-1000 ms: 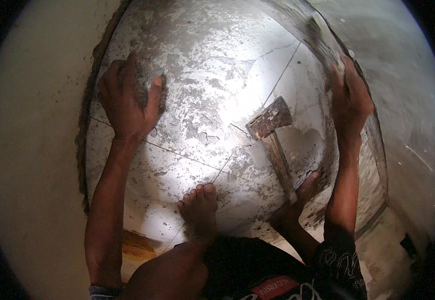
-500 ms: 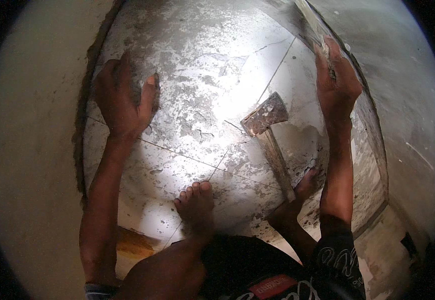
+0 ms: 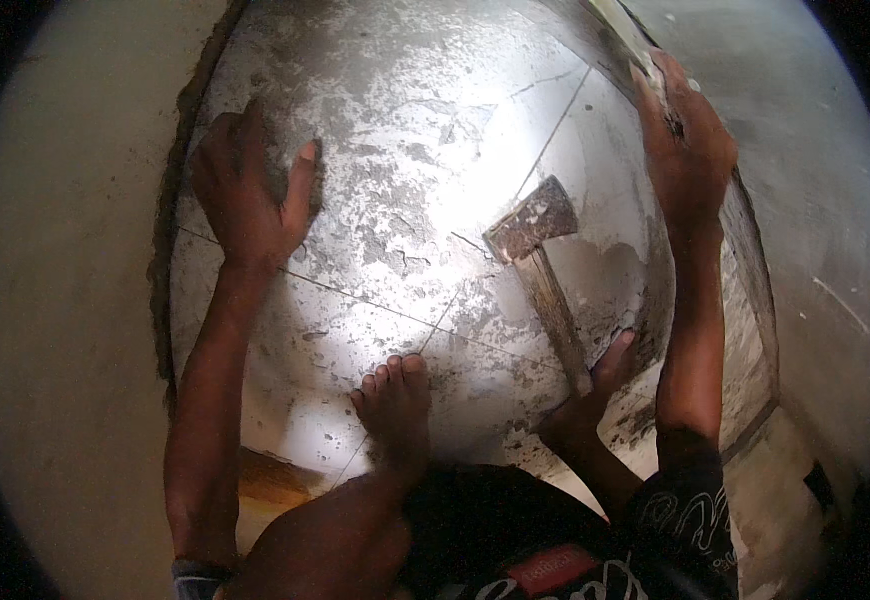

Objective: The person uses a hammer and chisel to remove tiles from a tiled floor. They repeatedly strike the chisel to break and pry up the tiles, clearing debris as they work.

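My left hand (image 3: 250,190) rests on the floor at the left, fingers spread and thumb out, holding nothing. At the upper right my right hand (image 3: 690,145) is closed around the near end of a long, thin, pale strip (image 3: 623,22). The strip runs up out of view along the foot of the right wall; its material is unclear. Between my arms lies a hatchet (image 3: 545,270) with a worn, rusty head and a wooden handle. The handle's end reaches my right foot (image 3: 600,385). Neither hand touches the hatchet.
Pale, stained floor tiles (image 3: 375,240) with grey residue spread beneath me. My left foot (image 3: 395,395) stands on them. Plastered walls rise on the left (image 3: 75,260) and right (image 3: 825,200). A rough dark gap edges the left wall. A brownish-yellow patch (image 3: 275,480) lies near my left knee.
My right hand has shifted slightly right and up with the strip, toward the right wall. My left hand and the hatchet stay nearly where they were.
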`<state>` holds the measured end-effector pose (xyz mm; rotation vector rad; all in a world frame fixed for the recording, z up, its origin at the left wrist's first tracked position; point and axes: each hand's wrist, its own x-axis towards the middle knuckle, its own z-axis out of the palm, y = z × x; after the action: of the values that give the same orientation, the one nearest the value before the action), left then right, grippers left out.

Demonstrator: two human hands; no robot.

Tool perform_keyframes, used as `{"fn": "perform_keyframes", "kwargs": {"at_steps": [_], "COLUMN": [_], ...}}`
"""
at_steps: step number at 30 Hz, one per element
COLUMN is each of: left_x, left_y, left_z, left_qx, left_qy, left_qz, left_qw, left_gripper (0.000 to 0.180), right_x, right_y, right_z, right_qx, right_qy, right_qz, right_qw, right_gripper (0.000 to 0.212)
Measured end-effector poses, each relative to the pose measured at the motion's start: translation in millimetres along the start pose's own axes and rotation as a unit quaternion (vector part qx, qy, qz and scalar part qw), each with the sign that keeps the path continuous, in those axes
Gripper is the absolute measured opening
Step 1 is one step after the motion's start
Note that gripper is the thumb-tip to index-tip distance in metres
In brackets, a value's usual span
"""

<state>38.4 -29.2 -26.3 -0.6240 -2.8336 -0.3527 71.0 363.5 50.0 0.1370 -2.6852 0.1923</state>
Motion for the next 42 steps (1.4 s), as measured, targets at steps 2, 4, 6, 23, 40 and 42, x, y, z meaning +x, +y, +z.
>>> {"fn": "perform_keyframes", "kwargs": {"at_steps": [2,4,6,23,40,42], "left_x": [-1,-3,-1,0,-4,-6], "left_y": [-4,-9,-3,-2,-7,-17], "left_z": [1,3,0,-2,3,12], "left_qx": [-0.003,-0.039,-0.034,-0.024,-0.023,-0.010], "left_qy": [-0.011,-0.025,-0.009,-0.020,-0.001,0.031], "left_qz": [-0.008,-0.018,-0.006,-0.011,0.007,0.017], "left_qw": [1.000,0.999,0.999,0.999,1.000,0.999], "left_gripper": [0.062,0.063,0.063,0.061,0.063,0.063], "right_x": [-8,-16,-23,-40,-23,-29], "right_y": [2,6,7,11,9,7], "right_z": [4,-2,-13,-30,13,6], "right_qx": [0.003,-0.019,-0.057,-0.071,-0.083,-0.088], "right_qy": [0.009,0.002,-0.019,-0.038,-0.007,-0.005], "right_qz": [-0.014,-0.007,0.023,-0.033,-0.039,-0.043], "right_qw": [1.000,1.000,0.998,0.996,0.996,0.995], "right_gripper": [0.034,0.034,0.035,0.048,0.026,0.026]}}
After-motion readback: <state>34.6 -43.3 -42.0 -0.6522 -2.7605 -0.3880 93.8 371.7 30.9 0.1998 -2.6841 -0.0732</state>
